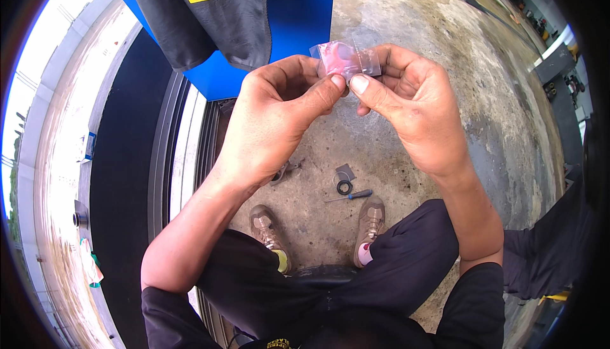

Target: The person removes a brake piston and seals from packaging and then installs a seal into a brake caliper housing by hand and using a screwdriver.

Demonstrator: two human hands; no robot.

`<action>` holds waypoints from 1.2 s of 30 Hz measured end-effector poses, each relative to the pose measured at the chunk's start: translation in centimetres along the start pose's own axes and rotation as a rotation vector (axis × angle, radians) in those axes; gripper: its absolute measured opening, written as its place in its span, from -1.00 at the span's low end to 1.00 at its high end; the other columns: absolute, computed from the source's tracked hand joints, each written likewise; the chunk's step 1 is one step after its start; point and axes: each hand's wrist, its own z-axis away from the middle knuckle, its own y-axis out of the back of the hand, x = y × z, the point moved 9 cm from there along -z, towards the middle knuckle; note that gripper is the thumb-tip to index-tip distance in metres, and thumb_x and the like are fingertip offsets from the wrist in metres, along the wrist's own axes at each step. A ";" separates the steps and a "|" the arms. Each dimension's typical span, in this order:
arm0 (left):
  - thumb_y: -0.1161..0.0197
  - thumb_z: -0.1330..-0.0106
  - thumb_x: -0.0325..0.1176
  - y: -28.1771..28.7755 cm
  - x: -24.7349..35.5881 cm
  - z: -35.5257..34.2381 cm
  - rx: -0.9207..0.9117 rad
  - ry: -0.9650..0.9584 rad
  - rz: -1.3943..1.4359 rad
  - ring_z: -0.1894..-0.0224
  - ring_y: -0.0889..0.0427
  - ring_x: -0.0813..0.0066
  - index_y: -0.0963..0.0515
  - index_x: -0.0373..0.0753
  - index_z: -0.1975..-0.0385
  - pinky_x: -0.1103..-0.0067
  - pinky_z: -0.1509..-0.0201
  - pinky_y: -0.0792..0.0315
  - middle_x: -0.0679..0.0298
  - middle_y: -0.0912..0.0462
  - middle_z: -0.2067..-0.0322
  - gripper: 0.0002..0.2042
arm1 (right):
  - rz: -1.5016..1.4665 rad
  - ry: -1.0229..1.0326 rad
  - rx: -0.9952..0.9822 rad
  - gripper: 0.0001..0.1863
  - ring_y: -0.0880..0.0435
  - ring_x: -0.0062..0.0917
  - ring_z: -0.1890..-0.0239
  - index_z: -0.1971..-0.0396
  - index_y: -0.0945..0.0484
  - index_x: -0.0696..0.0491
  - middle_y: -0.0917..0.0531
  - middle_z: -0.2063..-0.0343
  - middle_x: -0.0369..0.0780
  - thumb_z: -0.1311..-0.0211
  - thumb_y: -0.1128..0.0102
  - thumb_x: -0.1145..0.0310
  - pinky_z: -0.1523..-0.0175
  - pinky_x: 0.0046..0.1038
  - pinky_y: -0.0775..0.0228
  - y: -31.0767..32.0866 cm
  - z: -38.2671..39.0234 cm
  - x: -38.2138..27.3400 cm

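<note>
A small clear plastic packet with pink contents is held up in front of me. My left hand pinches its lower left part between thumb and curled fingers. My right hand grips its right part, with the thumb pressed at the lower edge close to my left thumb. On the concrete floor below lie a black ring, a small dark square piece with a thin ring by it, and a blue-handled screwdriver. A metal part is partly hidden behind my left wrist.
A blue box or cabinet with a dark cloth over it stands ahead at left. A long black surface with rails runs along my left. Another person's dark-clothed body is at the right, below shop equipment.
</note>
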 end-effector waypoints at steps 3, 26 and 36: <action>-0.41 -0.41 -0.23 -0.3 0.2 0.2 -0.011 -0.012 0.001 0.24 -0.63 0.64 -0.69 -0.30 0.13 0.62 0.02 -0.52 0.32 -0.74 0.26 -0.75 | 0.011 -0.040 -0.030 -0.85 -0.65 -0.73 0.40 0.17 -0.65 0.25 -0.72 0.38 -0.27 -0.40 -0.31 0.47 0.25 -0.65 -0.54 0.3 0.0 0.3; -0.44 -0.38 -0.34 0.2 0.8 -0.1 -0.015 -0.080 -0.069 0.29 -0.61 0.69 -0.66 -0.27 0.32 0.68 0.09 -0.48 0.36 -0.71 0.36 -0.86 | 0.039 -0.008 -0.040 -0.89 -0.70 -0.71 0.27 0.22 -0.64 0.23 -0.76 0.32 -0.26 -0.37 -0.33 0.50 0.14 -0.63 -0.58 -0.3 -0.2 0.5; -0.36 -0.43 -0.37 -0.5 -0.2 -0.2 -0.115 -0.024 0.209 0.17 -0.67 0.60 -0.62 -0.25 0.22 0.60 0.05 -0.59 0.32 -0.71 0.20 -0.89 | -0.171 -0.171 -0.126 -0.90 -0.66 -0.72 0.39 0.28 -0.68 0.23 -0.75 0.40 -0.24 -0.37 -0.33 0.49 0.26 -0.63 -0.53 -0.1 -0.1 1.6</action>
